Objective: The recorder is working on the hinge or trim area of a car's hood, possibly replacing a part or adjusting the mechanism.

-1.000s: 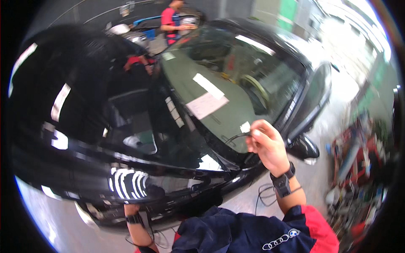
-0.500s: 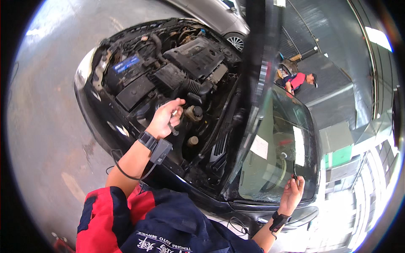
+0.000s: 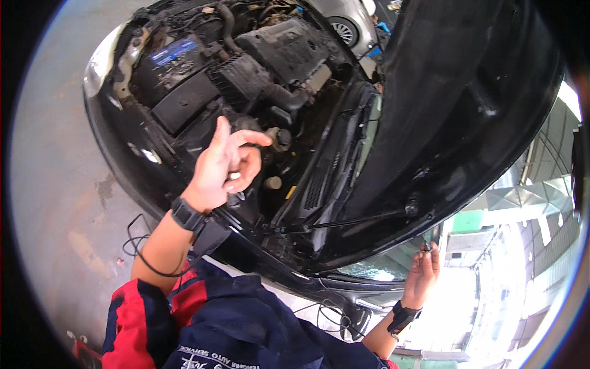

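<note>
Dark piece [image 3: 428, 247] points lengthwise from right hand [image 3: 421, 277] toward hood [image 3: 455, 129]

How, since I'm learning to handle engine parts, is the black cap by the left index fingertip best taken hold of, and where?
Probably around the rim of the black cap, coming from above: it looks round, sits atop a pale container, and its top faces upward. The left hand shows close beside it; contact is unclear.

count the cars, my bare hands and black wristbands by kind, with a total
Cars: 2 (black car, silver car)
Bare hands: 2 (left hand, right hand)
Black wristbands: 2 (left wristband, right wristband)
Total: 6
</note>
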### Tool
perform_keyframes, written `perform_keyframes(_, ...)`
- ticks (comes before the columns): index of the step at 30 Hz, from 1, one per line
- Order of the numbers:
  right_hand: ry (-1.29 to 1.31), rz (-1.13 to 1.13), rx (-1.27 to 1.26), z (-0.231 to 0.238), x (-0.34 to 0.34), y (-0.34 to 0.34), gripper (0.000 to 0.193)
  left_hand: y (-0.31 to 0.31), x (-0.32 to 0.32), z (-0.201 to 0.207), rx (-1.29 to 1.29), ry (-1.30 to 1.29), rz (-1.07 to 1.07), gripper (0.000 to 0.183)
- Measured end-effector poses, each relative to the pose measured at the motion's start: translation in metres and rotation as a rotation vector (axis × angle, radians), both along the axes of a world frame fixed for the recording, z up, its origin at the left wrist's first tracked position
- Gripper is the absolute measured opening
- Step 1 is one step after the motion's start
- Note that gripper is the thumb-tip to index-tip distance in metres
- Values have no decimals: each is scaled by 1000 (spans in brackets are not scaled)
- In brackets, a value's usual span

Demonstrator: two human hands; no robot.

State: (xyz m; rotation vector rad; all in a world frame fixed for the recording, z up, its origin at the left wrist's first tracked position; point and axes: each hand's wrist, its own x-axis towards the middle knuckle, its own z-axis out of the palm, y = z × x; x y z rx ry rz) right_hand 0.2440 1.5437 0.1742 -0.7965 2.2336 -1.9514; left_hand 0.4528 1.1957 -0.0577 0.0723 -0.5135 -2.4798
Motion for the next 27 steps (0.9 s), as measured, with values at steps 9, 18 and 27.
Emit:
perform_keyframes(9,-31,18,8,0,9,-21,25,1,-11,-16,-192,-110,-28,49)
perform_keyframes(18,-20,-61,-28,-4,4,-25,22,-1,-42,-16,-395,-265,-173,27)
perform_keyframes(27,-9,-163,-53,5,-26,0,24,3,-67,12,-645,-427,-182,16)
